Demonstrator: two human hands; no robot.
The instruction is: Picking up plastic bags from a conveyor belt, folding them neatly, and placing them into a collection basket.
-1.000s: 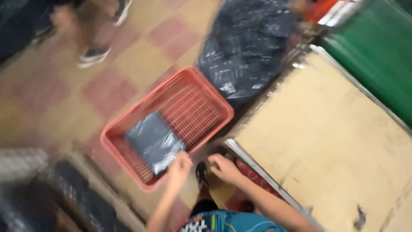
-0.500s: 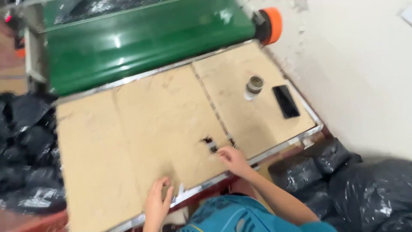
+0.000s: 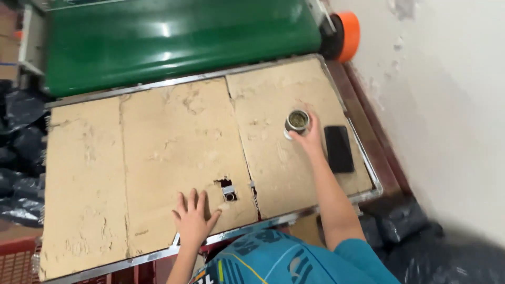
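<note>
The right hand (image 3: 310, 138) is reaching forward over the table (image 3: 158, 137) and its fingers are curling around a small round cup (image 3: 297, 121), touching its side nearest the wall; whether they are gripping it tightly I cannot tell. The cup is standing upright, so its long axis is pointing up at the camera, and it is lying just ahead of the right hand. The left hand (image 3: 193, 216) is lying flat with fingers spread, holding nothing, pressing on the worn brown board near the front edge; it is well apart from the cup, so the right hand is clearly the nearer one. Just beside the right hand, on the wall side, a black phone (image 3: 339, 149) is lying flat, its long axis running toward the person, near the metal rim of the table. Between the two hands, just beside the left hand's thumb, a small torn hole (image 3: 227, 188) is showing in the board (something metal is sitting in it). Beyond both hands a green roller (image 3: 179, 37) is running across the far edge. To the left of the cup the board is giving wide room; to the right the phone and the rim are leaving little.
</note>
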